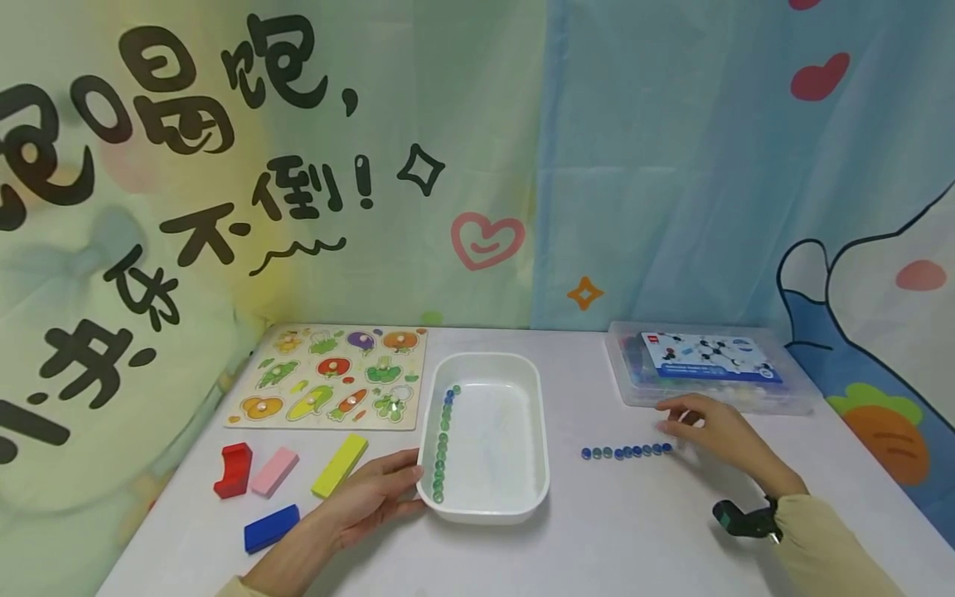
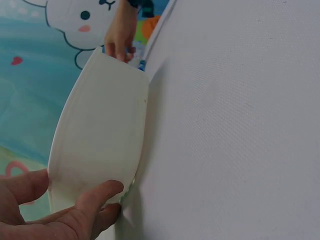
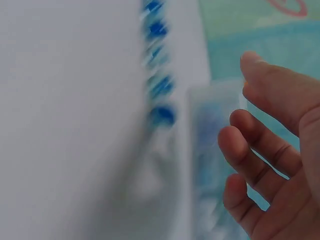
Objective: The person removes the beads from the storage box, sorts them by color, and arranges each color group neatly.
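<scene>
My left hand (image 1: 382,489) holds a white plastic tray (image 1: 496,510) by its left side, near the front corner. In the left wrist view, the thumb (image 2: 32,186) is at one edge and the other fingers are at the opposite edge. Green and blue glass marbles (image 1: 442,444) lie in a line along the tray's left wall. To the right, a row of mostly blue marbles (image 1: 628,452) lies on the table. My right hand (image 1: 712,431) hovers by that row's right end, fingers loosely bent, holding nothing; the right wrist view shows a gap between thumb and fingertips.
Behind the left hand lies a wooden vegetable puzzle board (image 1: 328,377). Red (image 1: 235,469), pink (image 1: 274,471), yellow (image 1: 340,464) and blue blocks (image 1: 270,529) sit around the left forearm. A clear lidded box (image 1: 709,369) stands beyond the right hand, before the printed curtain (image 1: 477,124).
</scene>
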`<state>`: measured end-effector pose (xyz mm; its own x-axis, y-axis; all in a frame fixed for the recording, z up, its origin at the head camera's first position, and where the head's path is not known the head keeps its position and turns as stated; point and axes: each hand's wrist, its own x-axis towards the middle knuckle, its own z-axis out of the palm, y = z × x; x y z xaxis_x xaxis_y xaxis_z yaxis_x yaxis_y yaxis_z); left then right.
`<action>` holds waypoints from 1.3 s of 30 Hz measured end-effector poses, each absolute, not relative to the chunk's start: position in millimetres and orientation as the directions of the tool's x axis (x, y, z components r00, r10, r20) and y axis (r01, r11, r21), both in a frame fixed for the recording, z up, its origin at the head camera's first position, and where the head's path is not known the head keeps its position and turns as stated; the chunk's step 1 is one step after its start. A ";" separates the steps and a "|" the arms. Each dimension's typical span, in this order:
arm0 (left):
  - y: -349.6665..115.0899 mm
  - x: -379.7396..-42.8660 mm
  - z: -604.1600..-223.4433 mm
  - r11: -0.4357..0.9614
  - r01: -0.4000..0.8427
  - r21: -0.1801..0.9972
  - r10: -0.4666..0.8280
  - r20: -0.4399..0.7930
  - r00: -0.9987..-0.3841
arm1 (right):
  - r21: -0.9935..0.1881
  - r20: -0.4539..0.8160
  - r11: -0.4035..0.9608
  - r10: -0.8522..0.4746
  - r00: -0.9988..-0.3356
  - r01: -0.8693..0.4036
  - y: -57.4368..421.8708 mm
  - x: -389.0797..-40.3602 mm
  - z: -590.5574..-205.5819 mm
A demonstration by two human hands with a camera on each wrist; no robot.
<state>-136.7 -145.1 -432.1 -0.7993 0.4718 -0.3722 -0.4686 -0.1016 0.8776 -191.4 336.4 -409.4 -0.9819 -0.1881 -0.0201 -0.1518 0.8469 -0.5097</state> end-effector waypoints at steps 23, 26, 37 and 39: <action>-144.4 -138.1 -431.3 -0.106 -0.472 0.875 0.477 -0.372 -0.797 | -0.562 -0.042 0.658 -0.628 -0.777 -0.501 102.4 -269.2 -366.6; -144.7 -138.5 -431.3 -0.109 -0.475 0.873 0.480 -0.372 -0.795 | -0.544 -0.104 0.686 -0.626 -0.773 -0.483 87.7 -276.5 -374.8; -146.6 -138.3 -429.6 -0.123 -0.483 0.867 0.483 -0.373 -0.792 | -0.416 -0.239 0.805 -0.545 -0.803 -0.423 61.5 -292.1 -405.4; -147.2 -138.4 -429.8 -0.128 -0.483 0.866 0.484 -0.371 -0.793 | -0.397 -0.236 0.808 -0.547 -0.803 -0.434 58.9 -292.8 -407.6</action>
<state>-138.4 -147.2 -429.8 -0.7926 0.4841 -0.3707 -0.4832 -0.1280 0.8661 -292.8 58.9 -407.6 -0.8028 -0.5474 -0.2364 -0.4343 0.8084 -0.3974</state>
